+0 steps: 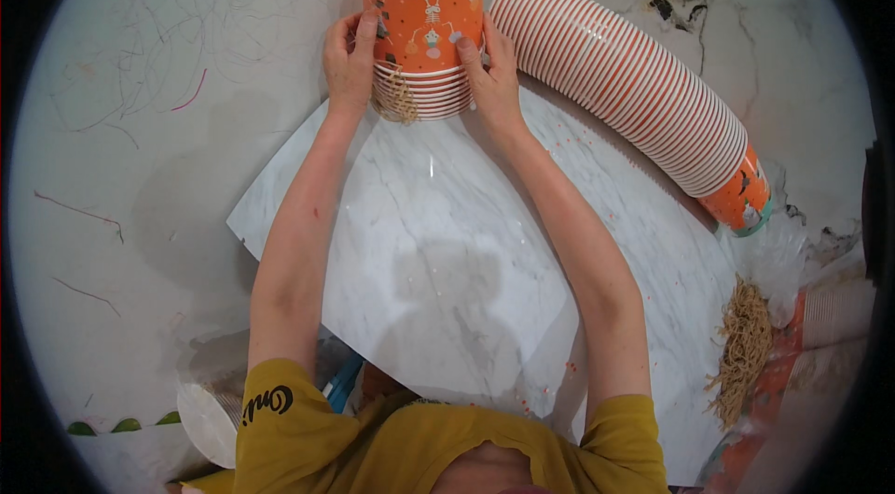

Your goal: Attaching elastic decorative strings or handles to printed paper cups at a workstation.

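A short upside-down stack of orange paper cups (421, 23) stands at the far edge of the table, with green bands and a skeleton print. Its white bottom faces up, and several rims show below. My left hand (350, 65) wraps the stack's left side, thumb toward the front. On the other side my right hand (495, 84) presses against it, thumb also in front. A tan, crinkled tuft of strands (396, 93) hangs over the rims near my left hand. Right of my right hand lies a long, curved stack of nested cups (620, 75).
Under my arms is a white marbled tabletop (419, 205). A tan stringy bundle (744, 349) lies at its right edge, beside plastic-wrapped orange cups (820, 345). A clear bag with white round pieces (210, 415) sits at lower left. Scribbles mark the pale surface beyond.
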The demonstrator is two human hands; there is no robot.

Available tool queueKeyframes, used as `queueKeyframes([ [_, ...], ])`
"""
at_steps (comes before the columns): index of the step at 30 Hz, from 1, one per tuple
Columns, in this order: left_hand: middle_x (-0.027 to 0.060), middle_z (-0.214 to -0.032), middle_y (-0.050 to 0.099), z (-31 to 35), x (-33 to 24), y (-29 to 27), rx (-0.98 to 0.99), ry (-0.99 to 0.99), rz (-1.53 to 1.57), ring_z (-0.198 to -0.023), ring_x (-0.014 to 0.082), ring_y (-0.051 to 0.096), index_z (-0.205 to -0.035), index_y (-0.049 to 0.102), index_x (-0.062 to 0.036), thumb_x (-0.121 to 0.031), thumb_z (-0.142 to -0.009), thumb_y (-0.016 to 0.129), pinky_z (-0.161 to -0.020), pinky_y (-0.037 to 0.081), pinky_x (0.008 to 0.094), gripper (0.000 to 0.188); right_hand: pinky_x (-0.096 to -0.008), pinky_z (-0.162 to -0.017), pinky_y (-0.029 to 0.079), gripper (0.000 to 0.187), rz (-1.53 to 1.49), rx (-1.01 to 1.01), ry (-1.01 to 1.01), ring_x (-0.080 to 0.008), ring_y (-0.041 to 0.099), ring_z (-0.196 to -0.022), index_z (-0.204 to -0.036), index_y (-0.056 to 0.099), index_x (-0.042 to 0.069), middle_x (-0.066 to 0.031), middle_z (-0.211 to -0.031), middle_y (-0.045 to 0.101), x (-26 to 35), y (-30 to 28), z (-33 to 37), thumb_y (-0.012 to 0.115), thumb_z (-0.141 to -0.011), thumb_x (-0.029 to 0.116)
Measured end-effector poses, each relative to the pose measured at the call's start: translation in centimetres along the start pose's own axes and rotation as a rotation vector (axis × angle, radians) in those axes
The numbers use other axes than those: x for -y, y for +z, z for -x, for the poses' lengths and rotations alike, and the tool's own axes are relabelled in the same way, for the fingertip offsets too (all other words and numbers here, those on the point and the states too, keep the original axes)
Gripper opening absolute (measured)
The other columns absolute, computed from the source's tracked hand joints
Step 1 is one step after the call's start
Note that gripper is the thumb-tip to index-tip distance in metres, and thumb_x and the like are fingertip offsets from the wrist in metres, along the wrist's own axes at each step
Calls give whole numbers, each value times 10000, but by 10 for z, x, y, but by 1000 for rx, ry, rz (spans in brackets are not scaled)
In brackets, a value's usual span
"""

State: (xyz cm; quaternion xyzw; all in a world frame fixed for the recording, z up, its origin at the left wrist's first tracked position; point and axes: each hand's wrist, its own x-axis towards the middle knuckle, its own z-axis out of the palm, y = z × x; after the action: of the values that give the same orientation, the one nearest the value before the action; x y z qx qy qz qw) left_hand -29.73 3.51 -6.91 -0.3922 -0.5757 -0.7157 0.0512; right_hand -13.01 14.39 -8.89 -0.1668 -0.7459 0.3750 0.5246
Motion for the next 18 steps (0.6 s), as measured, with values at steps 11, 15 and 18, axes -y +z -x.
queueKeyframes([
  [11, 146, -1086, 588, 6, 15, 6, -37, 12, -53, -1009, 243, 559, -1095, 637, 37, -586, -923, 598, -914, 445, 361, 647, -402, -1121, 292, 664, 55, 25, -13, -334, 400, -1270, -1499, 316, -18, -229, -1333, 441, -9, 5, 8, 413, -1042, 455],
  [15, 144, -1082, 576, 10, 12, 8, -26, -11, -64, -1001, 242, 548, -1080, 632, 36, -590, -923, 596, -917, 440, 360, 647, -399, -1119, 297, 629, 8, 35, 6, -332, 384, -1293, -1508, 292, -8, -219, -1348, 414, -3, 1, 16, 387, -1054, 418],
  [18, 139, -1059, 567, 13, 9, 9, -70, 14, -91, -981, 238, 542, -1064, 631, 34, -593, -922, 594, -904, 441, 362, 644, -392, -1123, 294, 585, -49, 51, 58, -319, 378, -1306, -1510, 290, 2, -202, -1368, 388, 0, -1, 17, 368, -1061, 369],
])
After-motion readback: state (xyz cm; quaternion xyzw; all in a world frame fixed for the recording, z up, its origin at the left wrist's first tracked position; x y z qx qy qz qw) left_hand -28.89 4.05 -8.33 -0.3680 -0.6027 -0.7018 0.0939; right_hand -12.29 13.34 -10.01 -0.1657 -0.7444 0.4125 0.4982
